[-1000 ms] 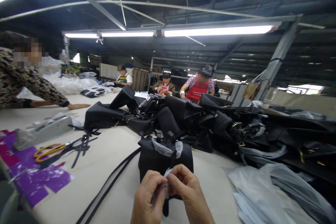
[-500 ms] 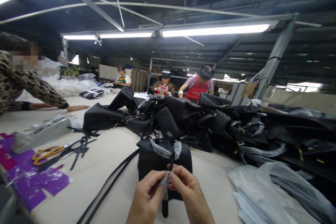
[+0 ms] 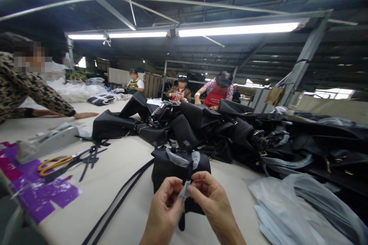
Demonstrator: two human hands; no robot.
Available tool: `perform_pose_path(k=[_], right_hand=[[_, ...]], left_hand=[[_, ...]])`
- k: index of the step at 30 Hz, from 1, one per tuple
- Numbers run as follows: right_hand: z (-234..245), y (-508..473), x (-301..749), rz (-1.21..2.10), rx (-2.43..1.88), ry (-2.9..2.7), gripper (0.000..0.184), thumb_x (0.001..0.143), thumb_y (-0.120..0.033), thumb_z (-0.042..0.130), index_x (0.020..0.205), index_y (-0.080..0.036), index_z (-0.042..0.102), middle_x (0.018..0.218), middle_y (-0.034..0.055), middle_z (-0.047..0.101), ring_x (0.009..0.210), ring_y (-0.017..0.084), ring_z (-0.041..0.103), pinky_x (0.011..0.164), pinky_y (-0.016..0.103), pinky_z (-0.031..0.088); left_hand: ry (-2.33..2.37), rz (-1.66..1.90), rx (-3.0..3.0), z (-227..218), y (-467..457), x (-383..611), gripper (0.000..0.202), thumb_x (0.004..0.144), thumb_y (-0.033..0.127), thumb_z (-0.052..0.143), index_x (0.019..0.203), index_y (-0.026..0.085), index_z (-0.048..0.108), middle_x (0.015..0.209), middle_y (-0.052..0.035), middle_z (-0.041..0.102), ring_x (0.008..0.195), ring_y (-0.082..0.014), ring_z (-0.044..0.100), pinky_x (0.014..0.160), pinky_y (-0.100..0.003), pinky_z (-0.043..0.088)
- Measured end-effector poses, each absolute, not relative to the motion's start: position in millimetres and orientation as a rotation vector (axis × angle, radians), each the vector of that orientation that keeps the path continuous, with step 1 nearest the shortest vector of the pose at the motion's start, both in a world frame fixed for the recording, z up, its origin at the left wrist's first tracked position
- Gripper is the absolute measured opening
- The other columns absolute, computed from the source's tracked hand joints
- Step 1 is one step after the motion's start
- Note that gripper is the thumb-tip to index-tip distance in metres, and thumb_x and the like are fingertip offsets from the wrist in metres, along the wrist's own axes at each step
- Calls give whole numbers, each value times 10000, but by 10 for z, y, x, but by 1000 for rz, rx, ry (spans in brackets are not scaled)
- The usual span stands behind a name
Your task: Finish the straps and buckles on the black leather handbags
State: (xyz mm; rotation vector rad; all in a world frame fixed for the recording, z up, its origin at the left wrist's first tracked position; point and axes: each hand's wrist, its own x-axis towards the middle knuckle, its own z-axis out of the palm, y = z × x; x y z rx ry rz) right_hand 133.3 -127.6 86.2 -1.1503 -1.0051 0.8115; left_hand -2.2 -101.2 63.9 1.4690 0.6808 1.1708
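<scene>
My left hand [image 3: 163,212] and my right hand [image 3: 211,201] meet at the bottom centre, both pinching a small strip of grey wrapping [image 3: 183,195] around a thin black strap end [image 3: 181,222] that hangs below them. Just beyond my fingers stands a small black handbag [image 3: 178,168] with grey wrapping round its handle. A long black shoulder strap [image 3: 120,199] runs from the bag toward the lower left across the pale table [image 3: 115,172].
A big heap of black bags [image 3: 230,130] fills the middle and right. Grey plastic sheets [image 3: 296,206] lie at lower right. Yellow-handled scissors [image 3: 54,162], black strips, purple sheets [image 3: 37,195] and a tape dispenser [image 3: 46,141] lie left. A co-worker's arm [image 3: 51,113] rests there; others sit behind.
My hands have stayed together on the strap end, rising slightly and working the grey wrapping between the fingertips. The view has shifted a little; the bag has not moved.
</scene>
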Motion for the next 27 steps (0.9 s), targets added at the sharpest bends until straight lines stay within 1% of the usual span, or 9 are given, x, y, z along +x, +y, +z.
perform_pose_path(k=[2, 5, 7, 11, 14, 17, 21, 24, 27], right_hand=[[846, -1266, 1305, 776, -1173, -982, 339, 652, -345, 818, 852, -193, 590, 580, -64, 590, 557, 111, 545, 528, 203, 414], [882, -1271, 1254, 831, -1200, -908, 409, 619, -389, 826, 869, -185, 575, 552, -45, 622, 539, 134, 573, 507, 218, 436], [948, -1303, 1226, 921, -1200, -842, 499, 586, -435, 838, 924, -167, 588, 591, -6, 671, 583, 173, 633, 532, 249, 490], [1089, -1389, 1208, 1060, -1171, -750, 664, 597, -465, 836, 1117, -129, 596, 719, 56, 733, 711, 245, 719, 622, 323, 564], [1130, -1396, 1232, 1096, -1160, -767, 795, 575, -446, 848, 1228, -106, 549, 817, 100, 759, 748, 253, 729, 646, 326, 567], [1099, -1345, 1275, 1034, -1193, -838, 798, 554, -398, 851, 1231, -102, 551, 806, 99, 765, 674, 214, 706, 551, 257, 508], [1003, -1288, 1322, 982, -1239, -924, 713, 620, -374, 789, 1235, -106, 548, 793, 86, 759, 616, 188, 673, 454, 206, 382], [967, -1292, 1337, 979, -1253, -991, 738, 661, -385, 752, 1282, -83, 494, 827, 102, 758, 645, 194, 677, 460, 205, 365], [990, -1322, 1356, 1020, -1237, -1018, 782, 669, -401, 760, 1305, -65, 454, 829, 120, 758, 668, 203, 683, 470, 208, 376]], left_hand=[[737, 1282, 1711, 608, -1014, -18, 119, 880, 185, 541, 975, 202, 610, 843, -42, 692, 698, -153, 619, 645, -238, 494], [718, 1612, 2082, 552, -986, -14, 261, 871, 67, 452, 981, 214, 638, 824, -39, 680, 739, -164, 635, 665, -241, 508], [704, 1781, 2271, 511, -955, -13, 311, 870, 33, 426, 1020, 207, 636, 831, -49, 684, 742, -171, 630, 668, -249, 518], [735, 1893, 2450, 436, -914, -9, 335, 872, 22, 434, 1089, 186, 630, 929, -81, 714, 807, -188, 647, 726, -271, 536], [768, 1792, 2239, 434, -926, 7, 254, 885, 73, 468, 1027, 191, 641, 903, -67, 703, 805, -179, 651, 741, -264, 534], [795, 1539, 1880, 499, -947, 33, 118, 900, 206, 537, 891, 196, 654, 814, -44, 681, 749, -171, 643, 694, -250, 523], [829, 1368, 1517, 593, -941, 65, 162, 852, 311, 607, 756, 187, 647, 695, -25, 666, 655, -167, 630, 620, -234, 499], [850, 1374, 1418, 609, -921, 75, 185, 796, 329, 654, 693, 178, 624, 635, -14, 639, 604, -153, 600, 576, -218, 474], [812, 1349, 1341, 599, -908, 73, 214, 776, 363, 668, 696, 172, 614, 625, -8, 618, 582, -138, 563, 558, -214, 461]])
